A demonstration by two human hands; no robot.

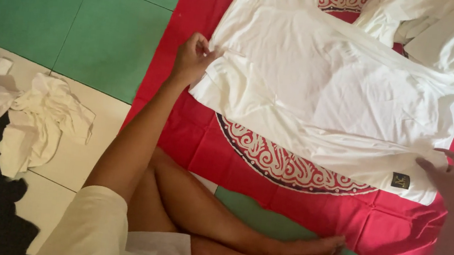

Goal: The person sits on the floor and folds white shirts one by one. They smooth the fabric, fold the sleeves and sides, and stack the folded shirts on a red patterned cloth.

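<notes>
A: In the head view, the white shirt (323, 93) is spread on the red cloth (194, 19) on the floor. Its left edge is pinched by the left hand (191, 57).

B: The right hand (452, 175) is laid open at the hem corner. If only one side is pulled, the shirt may be creased or skewed.

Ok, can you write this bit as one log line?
left hand: pinching white shirt edge | right hand: on shirt hem | shirt: flat on red cloth
</notes>
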